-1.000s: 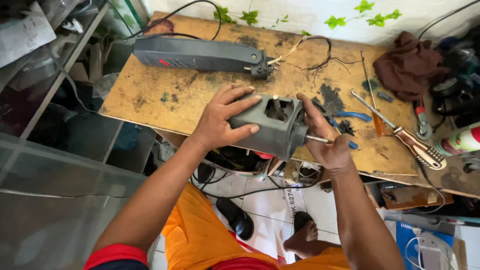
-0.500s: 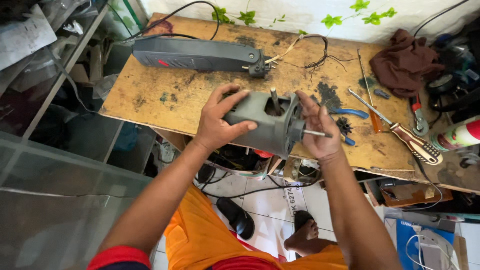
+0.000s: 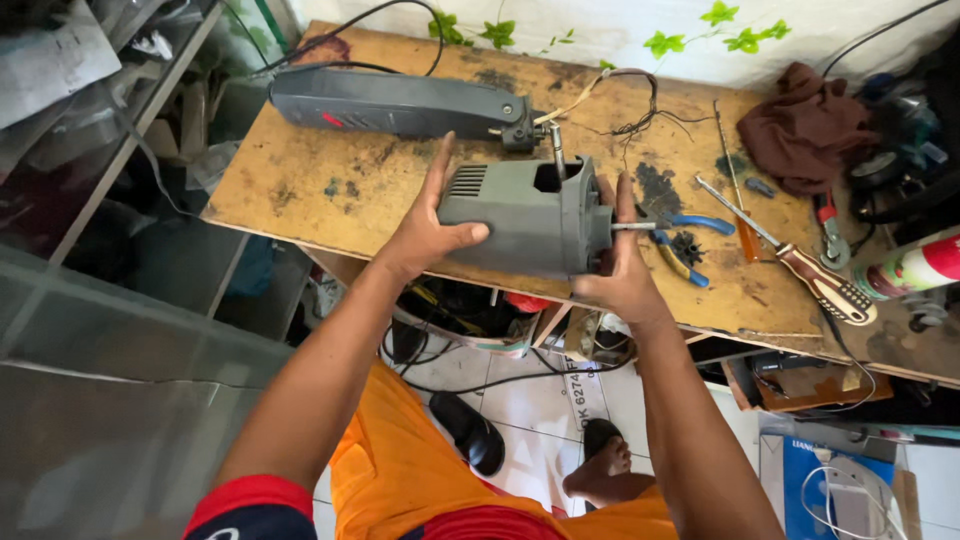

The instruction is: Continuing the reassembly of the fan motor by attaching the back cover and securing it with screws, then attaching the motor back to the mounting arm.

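worktop point(image 3: 300, 190) front-left corner is bare, open approach there. back edge blocked by long grey tool body point(image 3: 400, 100) and loose wires point(image 3: 640, 110). right half cluttered: pliers point(image 3: 685, 240), screwdriver point(image 3: 800, 265), brown rag point(image 3: 805, 125), spray can point(image 3: 915, 270).

Both forearms are extended forward and upward from the lower edge of the view, bare below short red-edged sleeves. The left hand point(image 3: 425, 235) is held with the palm turned inward, fingers stretched upward and the thumb pointed sideways toward the right. The right hand point(image 3: 622, 275) is raised opposite it, fingers extended upward, palm facing the left hand, wrist slightly bent.
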